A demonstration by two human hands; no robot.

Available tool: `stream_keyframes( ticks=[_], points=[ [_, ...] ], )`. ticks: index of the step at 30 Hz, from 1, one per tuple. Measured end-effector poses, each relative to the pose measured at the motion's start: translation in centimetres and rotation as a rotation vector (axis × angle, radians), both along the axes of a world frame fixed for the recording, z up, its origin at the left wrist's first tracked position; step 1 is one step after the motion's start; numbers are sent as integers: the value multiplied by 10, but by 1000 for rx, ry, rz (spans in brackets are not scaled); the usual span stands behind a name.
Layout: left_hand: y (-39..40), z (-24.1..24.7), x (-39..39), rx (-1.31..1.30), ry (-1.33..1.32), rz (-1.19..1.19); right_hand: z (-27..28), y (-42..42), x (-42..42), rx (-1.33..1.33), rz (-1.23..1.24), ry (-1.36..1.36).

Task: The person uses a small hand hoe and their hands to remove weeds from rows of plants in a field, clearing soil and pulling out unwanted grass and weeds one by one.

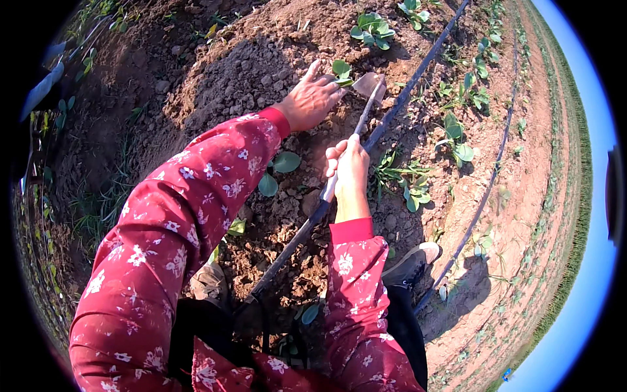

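My right hand is closed around the handle of a small hoe, whose metal blade rests on the soil at upper centre. Fingers spread, my left hand reaches over the soil beside a young leafy seedling, left of the blade; whether its fingertips touch the leaves I cannot tell. A black drip irrigation hose runs diagonally past the hoe and under or beside my right hand. Below my left wrist grows another seedling with broad leaves.
More seedlings and grassy weeds grow along the row. A second hose lies further right. My shoes stand on either side of the near hose. Loose, cloddy soil is heaped at upper left.
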State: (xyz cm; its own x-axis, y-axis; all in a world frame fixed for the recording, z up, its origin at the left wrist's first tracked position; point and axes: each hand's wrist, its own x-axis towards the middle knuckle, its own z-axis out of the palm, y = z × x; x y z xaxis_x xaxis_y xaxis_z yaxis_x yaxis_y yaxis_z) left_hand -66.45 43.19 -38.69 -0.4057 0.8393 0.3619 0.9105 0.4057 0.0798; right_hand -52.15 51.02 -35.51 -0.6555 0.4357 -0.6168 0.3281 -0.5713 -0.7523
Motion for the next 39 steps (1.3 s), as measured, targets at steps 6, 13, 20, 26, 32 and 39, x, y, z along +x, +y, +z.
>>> stream_keyframes(
  ticks=[6, 13, 20, 26, 32, 39],
  points=[
    [0, 7, -1, -147, -84, 21, -7, -42, 38, -14, 2, -27],
    [2, 15, -1, -114, -62, -26, 0, -92, 95, 102, 167, -31],
    [-59, 32, 7, 39, -84, -1, 29, -61, 62, 71, 63, -46],
    [-137, 43, 11, -77, -59, 55, 55, -97, 92, 69, 112, 18],
    [-149, 83, 31, -139, 64, 64, 30, -64, 98, 88, 166, 21],
    [-141, 188, 76, 4, -206, 165, 122, -44, 175, 335, 268, 15]
  ],
)
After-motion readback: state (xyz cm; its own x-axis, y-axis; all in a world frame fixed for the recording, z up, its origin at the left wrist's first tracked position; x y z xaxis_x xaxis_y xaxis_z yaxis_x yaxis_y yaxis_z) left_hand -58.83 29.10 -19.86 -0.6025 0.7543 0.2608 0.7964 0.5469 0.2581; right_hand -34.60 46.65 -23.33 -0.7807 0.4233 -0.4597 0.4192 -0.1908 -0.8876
